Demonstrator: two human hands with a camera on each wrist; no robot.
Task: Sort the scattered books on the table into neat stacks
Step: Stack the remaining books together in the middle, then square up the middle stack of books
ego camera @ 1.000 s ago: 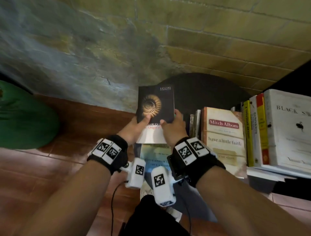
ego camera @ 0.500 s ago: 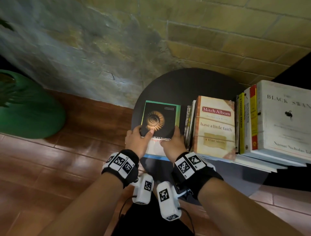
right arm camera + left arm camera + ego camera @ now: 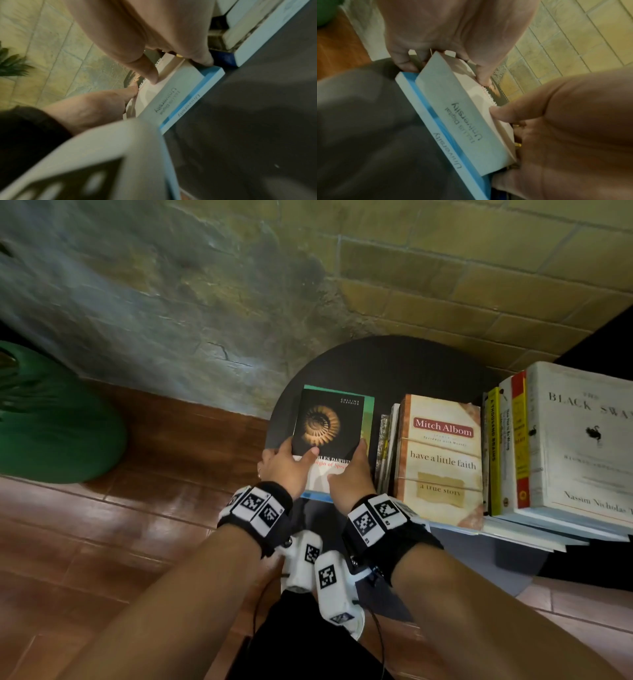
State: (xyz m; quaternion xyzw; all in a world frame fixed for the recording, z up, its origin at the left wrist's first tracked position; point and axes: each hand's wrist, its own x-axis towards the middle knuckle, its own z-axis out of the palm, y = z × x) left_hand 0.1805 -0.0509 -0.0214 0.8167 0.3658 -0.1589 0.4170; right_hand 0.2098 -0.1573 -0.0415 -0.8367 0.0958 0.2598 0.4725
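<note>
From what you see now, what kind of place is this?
Probably a room in a home: a small round black table stacked with books stands by a brick wall on a wooden floor.

A: Head view dim, warm cast. Brick wall (image 3: 445,268) lit unevenly: yellow beyond the right hand (image 3: 349,477), grey-blue beyond the left hand (image 3: 284,465).

B: Distortion?

A: Wide-angle bending at the edges; mortar lines curve. Green pot (image 3: 51,419), well left of the left hand, smeared.

B: Wrist views?

A: Darker, soft. Palms nearest the lens blurred; white marker block (image 3: 85,162) below the right hand fully out of focus. Faint sheen on the floor tiles (image 3: 120,525).
</note>
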